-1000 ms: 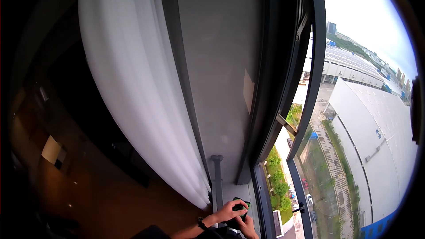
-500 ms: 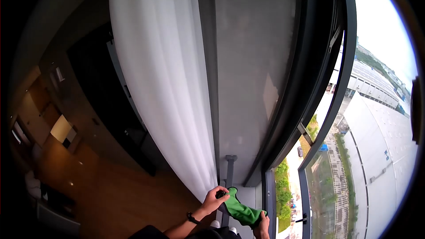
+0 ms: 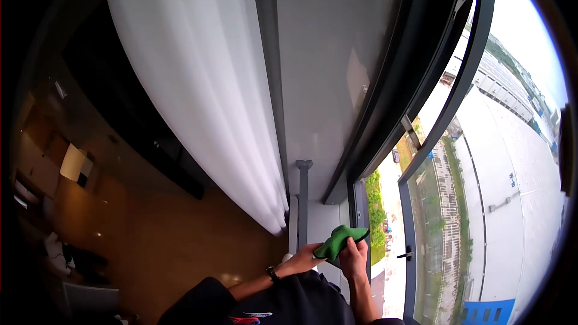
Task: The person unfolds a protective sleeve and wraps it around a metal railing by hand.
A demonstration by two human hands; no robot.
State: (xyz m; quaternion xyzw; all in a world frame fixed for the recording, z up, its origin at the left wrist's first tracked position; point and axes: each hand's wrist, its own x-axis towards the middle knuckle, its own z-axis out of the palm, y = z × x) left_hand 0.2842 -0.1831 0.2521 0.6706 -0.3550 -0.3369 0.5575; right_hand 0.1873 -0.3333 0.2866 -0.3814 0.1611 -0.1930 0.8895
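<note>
A green cloth (image 3: 338, 239) with a dark edge is bunched between my two hands, in front of my body by the window. My left hand (image 3: 304, 259), with a dark band on the wrist, is closed on the cloth's left end, its fingertips partly hidden by the fabric. Gripping the lower right part is my right hand (image 3: 354, 257), its thumb pressed on top of the cloth. The cloth is folded over and held off any surface.
To the right an open window sash (image 3: 412, 253) with a dark frame swings outward over a drop to buildings and greenery. A grey rail (image 3: 303, 204) runs along the sill. A long white curtain (image 3: 198, 84) hangs at left, above a brown floor (image 3: 162, 247).
The cloth was stretched out between my hands; now it is bunched and higher in view. My hands have come closer together. The head view has shifted.
</note>
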